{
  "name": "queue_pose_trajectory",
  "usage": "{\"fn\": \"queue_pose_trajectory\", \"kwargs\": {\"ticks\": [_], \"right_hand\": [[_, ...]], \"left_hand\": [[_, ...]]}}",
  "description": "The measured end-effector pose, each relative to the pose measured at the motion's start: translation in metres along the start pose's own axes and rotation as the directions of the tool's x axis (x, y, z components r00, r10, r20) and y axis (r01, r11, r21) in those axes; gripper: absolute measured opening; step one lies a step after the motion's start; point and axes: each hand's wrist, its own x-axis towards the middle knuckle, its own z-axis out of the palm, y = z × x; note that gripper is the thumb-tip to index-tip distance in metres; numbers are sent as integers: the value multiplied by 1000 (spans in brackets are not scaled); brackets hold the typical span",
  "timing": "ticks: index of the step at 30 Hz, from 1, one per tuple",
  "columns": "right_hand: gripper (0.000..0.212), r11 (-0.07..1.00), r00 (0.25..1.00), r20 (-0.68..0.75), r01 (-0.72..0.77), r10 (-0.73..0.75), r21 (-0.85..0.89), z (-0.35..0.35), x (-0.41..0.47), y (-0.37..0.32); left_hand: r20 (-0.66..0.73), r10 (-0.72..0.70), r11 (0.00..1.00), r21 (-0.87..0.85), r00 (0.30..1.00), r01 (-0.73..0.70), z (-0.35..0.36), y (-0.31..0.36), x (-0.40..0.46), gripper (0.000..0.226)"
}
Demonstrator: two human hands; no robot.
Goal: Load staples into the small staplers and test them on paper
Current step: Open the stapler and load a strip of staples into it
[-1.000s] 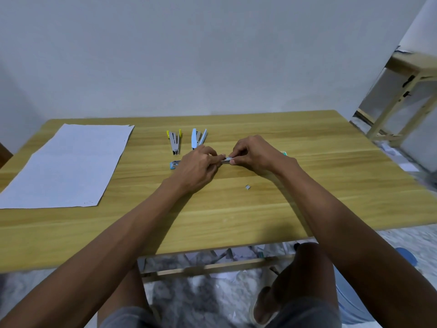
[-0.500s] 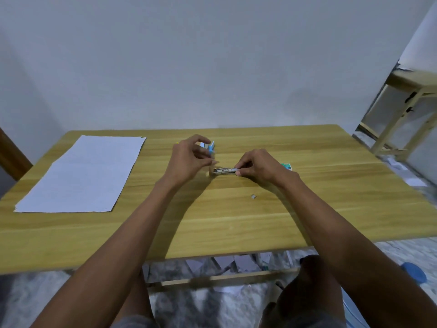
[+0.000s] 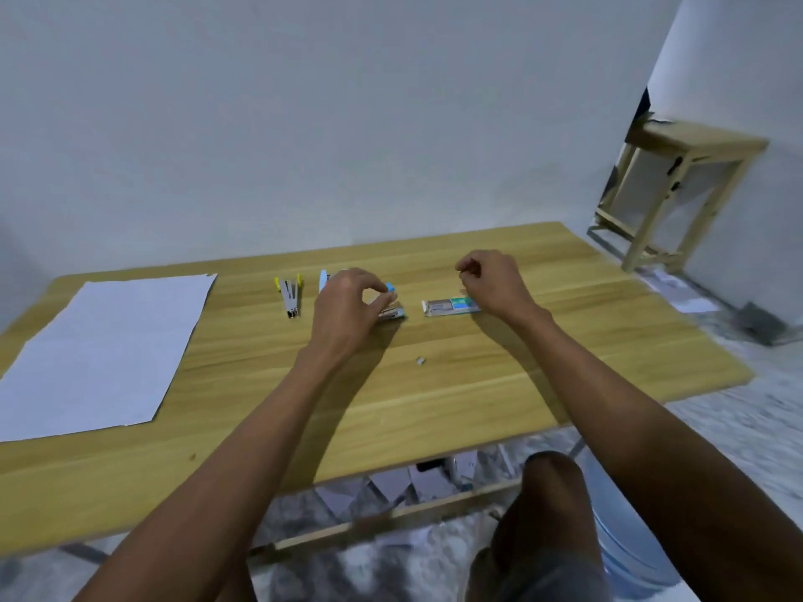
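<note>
My left hand [image 3: 347, 308] grips a small blue stapler [image 3: 393, 312] that rests on the wooden table [image 3: 434, 406]; its blue top is swung up at my fingertips and the metal rail shows. My right hand [image 3: 491, 284] hovers just above an opened staple box [image 3: 449, 307], with thumb and forefinger pinched and nothing visible between them. A yellow stapler [image 3: 290, 296] lies open to the left. Behind my left hand peeks another blue stapler [image 3: 323, 281], mostly hidden. A large white paper sheet [image 3: 100, 349] lies at the table's left end.
A tiny loose bit of staples [image 3: 420, 361] lies in front of the box. A wooden stool [image 3: 682, 189] stands by the wall at the back right. Under the table are paper scraps and a blue water jug [image 3: 630, 553]. My knees are at the near edge.
My hands have separated. The left hand now holds the blue stapler down on the table. The right hand let go of the staple box, which lies on the table, and lifted slightly.
</note>
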Motion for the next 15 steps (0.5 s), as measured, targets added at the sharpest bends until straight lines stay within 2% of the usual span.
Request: {"fn": "queue_pose_trajectory", "kwargs": {"ticks": [2,5,8,10,13,15], "right_hand": [[27,997,996,-46,-79,79,-1,-5,2,11],[23,987,987,-4,-162,162,-21,-9,-9,27],[19,980,979,48,-201,200,14,-6,-19,35],[18,980,979,54,-198,197,30,-2,-20,39],[18,976,977,68,-208,204,57,2,-18,37],[17,975,975,86,-212,206,73,5,-17,35]], "left_hand": [[-1,91,996,0,996,-91,7,10,0,14],[118,123,991,42,985,-128,32,30,12,11],[269,-57,965,261,961,-16,47,47,26,25],[335,-132,931,364,933,1,52,57,30,24],[368,-194,925,379,909,44,58,64,34,19],[331,-240,944,299,913,140,64,58,37,19]]}}
